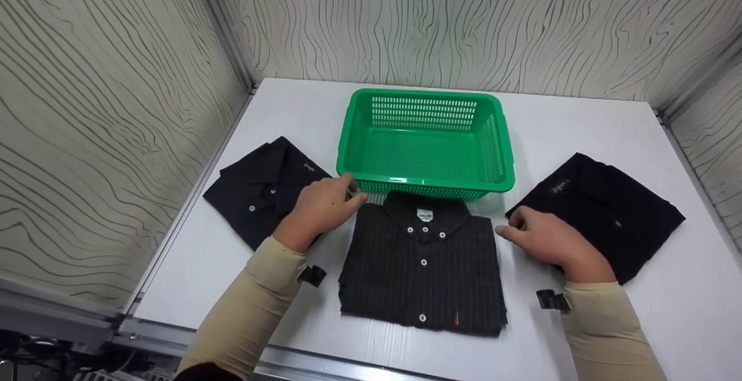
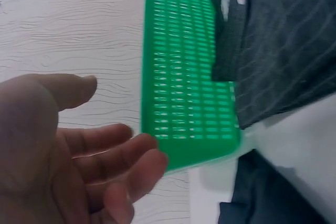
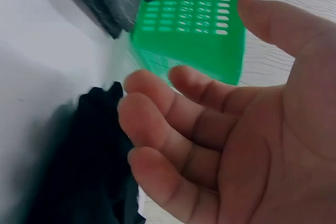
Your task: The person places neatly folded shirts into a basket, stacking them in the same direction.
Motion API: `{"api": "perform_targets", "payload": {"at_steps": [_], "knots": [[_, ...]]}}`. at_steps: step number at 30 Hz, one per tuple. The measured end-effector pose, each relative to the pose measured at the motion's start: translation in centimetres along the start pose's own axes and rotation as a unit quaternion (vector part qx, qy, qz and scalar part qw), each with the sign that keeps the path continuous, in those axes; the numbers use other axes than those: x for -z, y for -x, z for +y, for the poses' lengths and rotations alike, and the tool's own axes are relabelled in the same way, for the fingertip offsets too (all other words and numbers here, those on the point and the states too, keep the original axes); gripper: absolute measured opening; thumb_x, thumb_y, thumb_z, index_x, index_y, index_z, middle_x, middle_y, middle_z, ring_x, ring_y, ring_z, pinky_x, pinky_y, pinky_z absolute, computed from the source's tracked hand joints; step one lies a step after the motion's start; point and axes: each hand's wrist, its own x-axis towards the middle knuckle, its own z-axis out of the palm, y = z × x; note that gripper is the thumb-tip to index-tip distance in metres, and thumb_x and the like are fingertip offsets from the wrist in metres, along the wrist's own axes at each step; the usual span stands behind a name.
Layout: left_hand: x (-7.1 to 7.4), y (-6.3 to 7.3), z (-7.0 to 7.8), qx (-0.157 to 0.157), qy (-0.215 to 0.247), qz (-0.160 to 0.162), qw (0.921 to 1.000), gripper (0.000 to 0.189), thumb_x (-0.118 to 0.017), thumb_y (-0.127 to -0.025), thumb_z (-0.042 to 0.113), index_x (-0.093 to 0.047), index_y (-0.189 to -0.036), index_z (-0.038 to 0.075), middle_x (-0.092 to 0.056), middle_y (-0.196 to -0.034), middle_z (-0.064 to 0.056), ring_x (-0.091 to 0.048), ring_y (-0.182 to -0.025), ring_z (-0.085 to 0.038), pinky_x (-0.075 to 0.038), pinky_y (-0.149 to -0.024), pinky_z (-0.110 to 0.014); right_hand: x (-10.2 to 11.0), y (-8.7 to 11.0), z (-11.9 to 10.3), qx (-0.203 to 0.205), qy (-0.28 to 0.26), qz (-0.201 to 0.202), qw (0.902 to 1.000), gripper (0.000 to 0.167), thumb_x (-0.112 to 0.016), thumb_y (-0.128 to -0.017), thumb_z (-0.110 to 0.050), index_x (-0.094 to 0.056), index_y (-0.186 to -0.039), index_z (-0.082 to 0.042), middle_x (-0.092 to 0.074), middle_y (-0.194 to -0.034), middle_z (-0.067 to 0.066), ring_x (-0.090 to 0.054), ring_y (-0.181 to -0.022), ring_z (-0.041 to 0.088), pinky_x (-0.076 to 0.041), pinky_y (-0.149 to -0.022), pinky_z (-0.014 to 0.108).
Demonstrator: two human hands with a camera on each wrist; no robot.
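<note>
Head view is showing a striped shirt (image 1: 435,288) lying folded, buttons up, on the white surface (image 1: 301,108), its collar pointing to 12 o'clock, where a green basket (image 1: 420,149) is standing right by it. From that shirt, a black shirt (image 1: 249,189) is lying folded at 10 o'clock and a dark shirt (image 1: 614,213) between 2 and 3 o'clock. The left hand (image 1: 322,207) is showing at 10 o'clock, near the basket's 8 o'clock corner; its fingers (image 2: 142,174) are bending loosely, leaving a wide gap to the thumb and holding nothing. The right hand (image 1: 548,239) is showing between 2 and 3 o'clock, partly covering the dark shirt; its fingers are likewise curving loosely, well apart from the thumb, gripping nothing. Whether either hand is touching anything, the views are leaving unclear.
</note>
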Motion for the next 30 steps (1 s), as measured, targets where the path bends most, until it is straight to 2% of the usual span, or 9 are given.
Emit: {"api": "perform_targets", "payload": {"at_steps": [4,8,11,14,16,21,23,26,30], "knots": [[-1.1,-0.5,-0.8,0.017,-0.003,-0.069,0.9975,0.034,-0.058,-0.1,0.047,-0.061,-0.092,0.014,-0.056,-0.075,0.0,-0.053,-0.066,-0.019,-0.042,-0.059,-0.036,-1.0,-0.4,0.1,0.006,0.002,-0.037,0.9993,0.053,-0.06,-0.096,-0.057,-0.064,-0.105,-0.005,-0.061,-0.07,0.0,-0.055,-0.063,0.017,-0.044,-0.059,0.036],[-2.4,-0.7,-1.5,0.038,0.011,-0.136,0.99,0.036,-0.059,-0.098,0.049,-0.063,-0.092,0.014,-0.06,-0.072,-0.001,-0.056,-0.064,-0.018,-0.044,-0.06,-0.035,-2.2,-0.7,0.1,-0.012,-0.014,-0.081,0.9966,0.049,-0.063,-0.094,-0.055,-0.065,-0.1,-0.006,-0.06,-0.062,0.003,-0.056,-0.057,0.018,-0.045,-0.055,0.036],[-3.2,-0.5,-1.5,0.061,0.02,-0.165,0.9842,0.04,-0.062,-0.096,0.051,-0.065,-0.086,0.013,-0.063,-0.067,-0.002,-0.059,-0.058,-0.019,-0.045,-0.057,-0.036,-3.0,-0.9,0.1,-0.034,-0.025,-0.103,0.9938,0.049,-0.065,-0.093,-0.055,-0.065,-0.096,-0.006,-0.06,-0.061,0.004,-0.055,-0.053,0.019,-0.045,-0.051,0.035],[-3.8,-0.5,-1.4,0.075,0.014,-0.175,0.9816,0.045,-0.064,-0.092,0.055,-0.065,-0.078,0.013,-0.062,-0.064,-0.003,-0.059,-0.055,-0.019,-0.046,-0.057,-0.037,-3.5,-1.2,-0.1,-0.048,-0.029,-0.112,0.9922,0.05,-0.067,-0.091,-0.055,-0.065,-0.088,-0.006,-0.059,-0.06,0.004,-0.054,-0.05,0.018,-0.045,-0.049,0.033],[-4.3,-0.6,-1.3,0.071,-0.005,-0.176,0.9818,0.048,-0.065,-0.09,0.059,-0.066,-0.076,0.013,-0.063,-0.066,-0.003,-0.06,-0.059,-0.02,-0.048,-0.062,-0.038,-3.9,-1.3,-0.3,-0.053,-0.028,-0.112,0.9919,0.05,-0.068,-0.09,-0.056,-0.062,-0.084,-0.006,-0.059,-0.059,0.004,-0.053,-0.049,0.017,-0.044,-0.048,0.032],[-5.2,-1.1,-1.1,0.066,-0.056,-0.174,0.9809,0.057,-0.069,-0.085,0.062,-0.072,-0.093,0.006,-0.069,-0.088,-0.008,-0.062,-0.081,-0.024,-0.05,-0.081,-0.046,-4.4,-1.5,-1.1,-0.057,-0.016,-0.099,0.9933,0.051,-0.071,-0.086,-0.056,-0.058,-0.077,-0.007,-0.055,-0.054,0.002,-0.049,-0.045,0.015,-0.041,-0.046,0.032],[-5.6,-1.4,-1.0,0.067,-0.077,-0.177,0.979,0.059,-0.071,-0.084,0.062,-0.072,-0.098,0.004,-0.069,-0.093,-0.008,-0.062,-0.084,-0.024,-0.05,-0.081,-0.047,-4.5,-1.6,-1.4,-0.056,-0.012,-0.096,0.9937,0.05,-0.073,-0.085,-0.054,-0.058,-0.076,-0.008,-0.054,-0.053,0.002,-0.048,-0.045,0.015,-0.04,-0.046,0.032],[-6.2,-1.7,-0.8,0.065,-0.099,-0.185,0.9756,0.056,-0.074,-0.084,0.059,-0.071,-0.097,0.005,-0.067,-0.089,-0.006,-0.061,-0.08,-0.022,-0.051,-0.076,-0.045,-4.7,-1.8,-1.8,-0.06,-0.009,-0.094,0.9937,0.046,-0.076,-0.083,-0.05,-0.059,-0.076,-0.008,-0.054,-0.054,0.002,-0.051,-0.045,0.016,-0.041,-0.045,0.032],[-6.6,-2.1,-0.4,0.058,-0.102,-0.192,0.9743,0.048,-0.076,-0.086,0.053,-0.07,-0.094,0.006,-0.065,-0.085,-0.003,-0.059,-0.076,-0.02,-0.051,-0.075,-0.044,-5.0,-2.0,-1.9,-0.059,-0.003,-0.092,0.994,0.042,-0.078,-0.082,-0.046,-0.06,-0.077,-0.008,-0.056,-0.057,0.003,-0.054,-0.047,0.017,-0.043,-0.046,0.033]]}}
